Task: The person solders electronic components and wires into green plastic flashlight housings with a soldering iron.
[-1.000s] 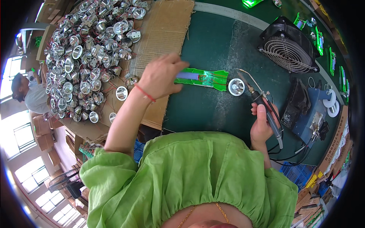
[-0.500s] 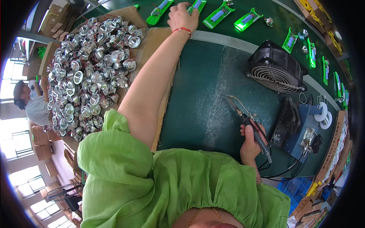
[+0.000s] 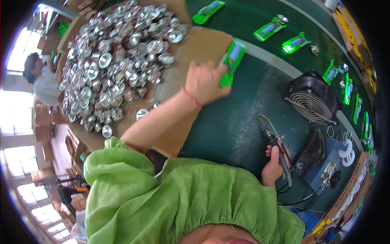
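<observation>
My left hand (image 3: 205, 82), with a red string on its wrist, grips the near end of a bright green plastic casing (image 3: 236, 53). A pale bluish cylindrical cell and a thin wire show inside the casing, which lies slanted over the cardboard's edge. Motion blurs the fingers a little. On the right, my right hand (image 3: 273, 167) is wrapped round the dark handle of a soldering iron (image 3: 283, 162). Its metal tip, with a thin curved tube alongside, points up and left over the dark green bench and touches no casing.
Shiny lamp reflectors (image 3: 122, 61) are heaped on cardboard (image 3: 205, 42) at the left. More green casings (image 3: 270, 29) lie along the far belt. A black fan (image 3: 312, 101), a blue soldering unit (image 3: 325, 162) and white spools (image 3: 347, 157) stand right. Another person (image 3: 44, 85) is far left.
My left hand has come back from the far belt toward me, bringing a green casing over the bench. My right hand still holds the soldering iron. The view has shifted left.
</observation>
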Available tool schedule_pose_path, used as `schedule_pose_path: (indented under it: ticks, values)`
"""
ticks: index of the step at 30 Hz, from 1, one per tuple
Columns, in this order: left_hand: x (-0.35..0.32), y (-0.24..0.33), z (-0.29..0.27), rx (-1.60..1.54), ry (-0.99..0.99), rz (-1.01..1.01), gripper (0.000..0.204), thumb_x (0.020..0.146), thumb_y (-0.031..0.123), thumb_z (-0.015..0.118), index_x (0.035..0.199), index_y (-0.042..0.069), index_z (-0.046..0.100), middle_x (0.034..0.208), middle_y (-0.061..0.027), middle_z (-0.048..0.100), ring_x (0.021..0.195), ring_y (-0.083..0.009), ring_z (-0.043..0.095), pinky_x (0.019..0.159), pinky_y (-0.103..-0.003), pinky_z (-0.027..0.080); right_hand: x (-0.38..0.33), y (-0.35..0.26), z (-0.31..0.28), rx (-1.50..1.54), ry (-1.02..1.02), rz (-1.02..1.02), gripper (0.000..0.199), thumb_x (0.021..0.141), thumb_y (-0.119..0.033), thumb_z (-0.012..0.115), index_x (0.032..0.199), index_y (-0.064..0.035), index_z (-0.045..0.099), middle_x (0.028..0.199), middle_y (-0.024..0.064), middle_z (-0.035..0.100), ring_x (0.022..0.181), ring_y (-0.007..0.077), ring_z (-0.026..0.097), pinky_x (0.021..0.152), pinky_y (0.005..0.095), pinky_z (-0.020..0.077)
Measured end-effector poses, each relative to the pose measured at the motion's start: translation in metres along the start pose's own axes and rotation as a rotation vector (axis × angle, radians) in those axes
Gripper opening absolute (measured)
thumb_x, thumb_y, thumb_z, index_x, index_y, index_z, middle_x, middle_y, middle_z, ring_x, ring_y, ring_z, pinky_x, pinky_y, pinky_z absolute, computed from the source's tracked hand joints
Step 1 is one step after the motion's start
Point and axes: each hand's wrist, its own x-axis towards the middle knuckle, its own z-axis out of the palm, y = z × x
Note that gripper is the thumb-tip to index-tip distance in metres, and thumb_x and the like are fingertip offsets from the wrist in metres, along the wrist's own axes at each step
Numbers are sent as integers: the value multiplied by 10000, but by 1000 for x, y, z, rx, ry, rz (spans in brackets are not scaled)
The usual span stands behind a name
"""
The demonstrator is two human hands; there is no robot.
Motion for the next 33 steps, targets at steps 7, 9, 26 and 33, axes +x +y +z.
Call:
schedule_pose_path:
  ticks: [7, 9, 26, 33]
  values:
    - [-118, -15, -22, -289, 221, -65, 477, 647, 402, 784, 935, 86, 571, 799, -68, 599, 775, -261, 607, 800, -389, 438, -3, -2, 12, -3, -106, -88, 233, 874, -90, 598, 1049, 63, 575, 832, 136, 652, 684, 140, 602, 624, 240, 489]
    - [-132, -54, -36, -179, 356, -219, 399, 673, 348, 788, 895, 71, 606, 797, -70, 601, 760, -238, 609, 740, -356, 466, -8, -2, 10, -35, -126, -104, 236, 881, -101, 593, 1050, 62, 574, 839, 133, 654, 691, 139, 603, 633, 246, 490]
    - [-83, -94, -45, -790, 269, -326, 99, 904, 101, 572, 921, 9, 605, 853, -54, 672, 814, -126, 622, 765, -281, 472, -27, -23, 29, -44, -221, -124, 230, 848, -42, 636, 1036, 73, 572, 848, 157, 661, 728, 166, 648, 663, 253, 531]
    - [-108, -25, -5, -971, -182, -460, 159, 850, 144, 658, 837, -12, 632, 789, -30, 647, 692, -61, 588, 590, -238, 464, -15, -21, 57, -54, -295, -212, 248, 799, -40, 699, 1008, 55, 605, 816, 113, 671, 708, 135, 638, 641, 227, 505]
